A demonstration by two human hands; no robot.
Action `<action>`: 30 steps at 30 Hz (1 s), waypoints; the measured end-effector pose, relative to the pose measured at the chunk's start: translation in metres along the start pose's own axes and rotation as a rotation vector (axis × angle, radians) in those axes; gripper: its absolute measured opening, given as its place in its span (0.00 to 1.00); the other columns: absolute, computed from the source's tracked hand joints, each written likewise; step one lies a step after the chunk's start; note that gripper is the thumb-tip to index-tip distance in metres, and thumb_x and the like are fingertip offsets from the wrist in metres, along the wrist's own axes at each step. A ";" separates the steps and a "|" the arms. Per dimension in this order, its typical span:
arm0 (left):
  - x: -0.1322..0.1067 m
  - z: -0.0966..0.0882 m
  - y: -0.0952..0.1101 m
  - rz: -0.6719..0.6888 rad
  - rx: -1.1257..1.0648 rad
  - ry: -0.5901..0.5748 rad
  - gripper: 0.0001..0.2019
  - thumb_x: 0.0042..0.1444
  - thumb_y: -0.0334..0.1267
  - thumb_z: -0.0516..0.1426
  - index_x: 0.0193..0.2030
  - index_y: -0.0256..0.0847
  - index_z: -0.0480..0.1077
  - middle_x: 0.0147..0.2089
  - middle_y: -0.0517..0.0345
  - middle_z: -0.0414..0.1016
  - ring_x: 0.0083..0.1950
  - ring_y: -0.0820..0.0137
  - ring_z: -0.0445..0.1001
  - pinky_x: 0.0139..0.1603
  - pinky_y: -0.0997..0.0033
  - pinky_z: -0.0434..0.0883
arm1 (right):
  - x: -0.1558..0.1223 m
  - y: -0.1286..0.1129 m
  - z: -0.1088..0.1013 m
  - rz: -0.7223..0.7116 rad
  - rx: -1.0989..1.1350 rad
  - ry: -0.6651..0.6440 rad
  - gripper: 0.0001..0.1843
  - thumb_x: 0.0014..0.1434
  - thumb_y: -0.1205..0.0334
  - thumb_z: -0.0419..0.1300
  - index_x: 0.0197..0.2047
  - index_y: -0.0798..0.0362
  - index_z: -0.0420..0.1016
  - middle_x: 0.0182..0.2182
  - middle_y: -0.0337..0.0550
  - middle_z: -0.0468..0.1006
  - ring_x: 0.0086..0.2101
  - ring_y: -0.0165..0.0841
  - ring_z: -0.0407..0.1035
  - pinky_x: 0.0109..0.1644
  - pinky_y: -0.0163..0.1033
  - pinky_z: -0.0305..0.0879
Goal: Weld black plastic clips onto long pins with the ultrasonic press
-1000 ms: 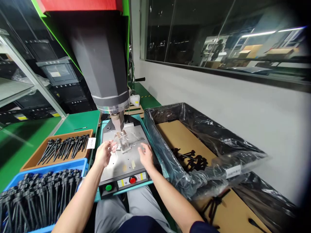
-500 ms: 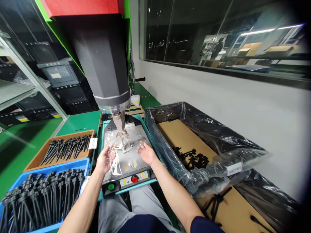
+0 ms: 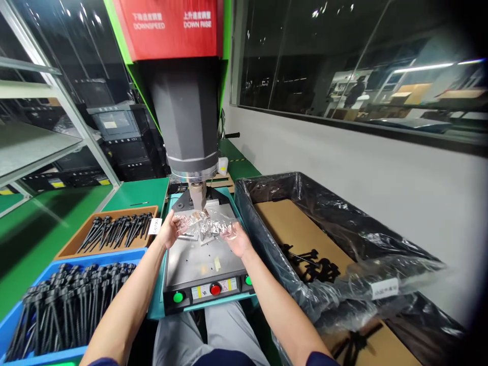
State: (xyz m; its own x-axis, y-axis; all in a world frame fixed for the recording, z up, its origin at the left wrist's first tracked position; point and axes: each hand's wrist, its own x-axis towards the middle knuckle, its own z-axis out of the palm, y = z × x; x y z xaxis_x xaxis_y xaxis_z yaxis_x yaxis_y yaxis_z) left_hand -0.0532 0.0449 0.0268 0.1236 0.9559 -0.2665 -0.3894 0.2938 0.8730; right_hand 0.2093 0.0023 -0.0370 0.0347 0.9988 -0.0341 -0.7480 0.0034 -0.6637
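Change since half a second ago: clear bag [image 3: 204,223] raised off the metal plate [image 3: 198,262]; it hung from the left hand alone, and now both hands stretch it flat.

- Blue bin [image 3: 99,255], far left: full of long black screws [image 3: 64,300].
- Brown tray [image 3: 76,250], behind the bin: one row of the same black screws, white tag [image 3: 155,226] at its right end.
- Left hand [image 3: 170,230]: fingers pressed together, pinching the bag's left edge.
- Clear bag: held in the air above the plate, just in front of the press tip [image 3: 197,195]. Whether it touches the tip cannot be told.
- Right hand [image 3: 236,238]: fingers curled, pinching the bag's right edge.
- Front panel: red button [image 3: 215,289] between two green ones.
- Cardboard box [image 3: 290,223], right, lined with black plastic: black parts [image 3: 312,262] on its floor.
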 end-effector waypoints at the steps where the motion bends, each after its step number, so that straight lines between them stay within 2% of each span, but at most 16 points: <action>1: 0.004 0.002 0.004 -0.017 -0.012 0.019 0.27 0.56 0.61 0.53 0.42 0.35 0.73 0.42 0.44 0.78 0.40 0.64 0.78 0.36 0.68 0.76 | -0.001 0.001 0.000 0.002 -0.012 -0.006 0.25 0.39 0.42 0.73 0.26 0.48 0.66 0.20 0.32 0.67 0.25 0.32 0.67 0.33 0.42 0.67; 3: 0.013 0.006 0.010 -0.047 -0.022 0.052 0.25 0.55 0.59 0.56 0.41 0.35 0.72 0.39 0.45 0.78 0.35 0.66 0.78 0.33 0.68 0.75 | -0.002 0.001 0.000 0.004 -0.060 -0.025 0.23 0.41 0.42 0.73 0.28 0.48 0.68 0.19 0.30 0.63 0.21 0.28 0.61 0.29 0.37 0.63; 5: 0.023 0.010 0.014 -0.041 0.006 0.091 0.19 0.54 0.52 0.60 0.39 0.35 0.72 0.37 0.47 0.78 0.30 0.68 0.76 0.31 0.68 0.75 | -0.004 0.000 -0.001 -0.009 -0.128 -0.036 0.23 0.42 0.41 0.72 0.31 0.48 0.70 0.18 0.29 0.59 0.19 0.27 0.56 0.25 0.35 0.58; 8: 0.036 0.015 0.020 0.027 0.063 0.142 0.09 0.51 0.37 0.63 0.36 0.33 0.71 0.35 0.49 0.78 0.26 0.73 0.74 0.29 0.73 0.74 | -0.004 -0.005 -0.004 -0.028 -0.202 -0.033 0.25 0.43 0.38 0.70 0.29 0.50 0.70 0.17 0.28 0.56 0.18 0.25 0.51 0.23 0.33 0.53; 10: 0.043 0.020 0.025 0.086 0.073 0.149 0.08 0.49 0.32 0.63 0.36 0.33 0.72 0.35 0.49 0.78 0.27 0.75 0.74 0.29 0.76 0.73 | -0.003 -0.009 -0.006 -0.030 -0.251 -0.017 0.27 0.44 0.36 0.68 0.27 0.51 0.69 0.17 0.28 0.55 0.17 0.23 0.50 0.22 0.32 0.51; 14: 0.054 0.028 0.033 0.196 0.117 0.164 0.10 0.46 0.34 0.65 0.36 0.34 0.73 0.30 0.54 0.76 0.28 0.73 0.76 0.25 0.79 0.68 | -0.003 -0.015 -0.007 -0.009 -0.368 -0.008 0.27 0.43 0.37 0.69 0.25 0.51 0.65 0.16 0.27 0.55 0.16 0.21 0.47 0.19 0.31 0.43; 18: 0.064 0.028 0.035 0.269 0.205 0.216 0.11 0.44 0.37 0.65 0.32 0.36 0.70 0.27 0.58 0.74 0.23 0.72 0.75 0.17 0.81 0.60 | -0.005 -0.022 -0.008 0.047 -0.435 -0.006 0.26 0.43 0.38 0.69 0.25 0.52 0.66 0.14 0.25 0.52 0.14 0.20 0.42 0.17 0.30 0.36; 23: 0.073 0.022 0.038 0.332 0.323 0.289 0.10 0.47 0.38 0.63 0.28 0.38 0.66 0.22 0.62 0.70 0.17 0.75 0.69 0.15 0.80 0.56 | -0.002 -0.046 -0.008 0.184 -0.510 -0.038 0.24 0.41 0.45 0.73 0.27 0.54 0.69 0.13 0.24 0.53 0.13 0.18 0.41 0.16 0.28 0.32; 25: 0.075 0.021 0.040 0.354 0.356 0.302 0.08 0.48 0.38 0.62 0.28 0.38 0.66 0.21 0.63 0.69 0.14 0.77 0.64 0.15 0.80 0.54 | -0.001 -0.055 -0.008 0.241 -0.498 -0.068 0.22 0.42 0.47 0.73 0.27 0.55 0.70 0.15 0.28 0.61 0.13 0.18 0.45 0.16 0.28 0.34; 27: 0.076 0.021 0.040 0.371 0.373 0.319 0.08 0.49 0.38 0.61 0.29 0.38 0.67 0.21 0.63 0.70 0.13 0.79 0.60 0.14 0.79 0.52 | -0.002 -0.058 -0.010 0.242 -0.430 -0.087 0.20 0.44 0.49 0.72 0.32 0.54 0.73 0.24 0.38 0.74 0.17 0.22 0.60 0.17 0.27 0.45; 29: 0.077 0.020 0.040 0.366 0.372 0.325 0.07 0.49 0.38 0.61 0.30 0.38 0.67 0.22 0.61 0.72 0.13 0.79 0.58 0.14 0.79 0.51 | -0.006 -0.053 -0.012 0.208 -0.365 -0.095 0.20 0.46 0.51 0.72 0.38 0.52 0.74 0.36 0.46 0.80 0.30 0.30 0.73 0.25 0.30 0.61; 30: 0.077 0.020 0.039 0.355 0.367 0.322 0.08 0.49 0.38 0.61 0.30 0.38 0.67 0.23 0.60 0.73 0.13 0.79 0.58 0.14 0.79 0.51 | -0.009 -0.047 -0.014 0.203 -0.352 -0.110 0.21 0.46 0.53 0.73 0.41 0.52 0.74 0.40 0.47 0.80 0.37 0.35 0.75 0.32 0.33 0.66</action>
State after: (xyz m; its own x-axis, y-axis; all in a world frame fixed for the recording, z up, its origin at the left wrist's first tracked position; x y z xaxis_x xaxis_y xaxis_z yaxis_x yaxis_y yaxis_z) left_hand -0.0410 0.1302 0.0484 -0.2617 0.9651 0.0064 -0.0090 -0.0091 0.9999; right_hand 0.2535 -0.0073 -0.0154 -0.1754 0.9768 -0.1233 -0.4598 -0.1920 -0.8670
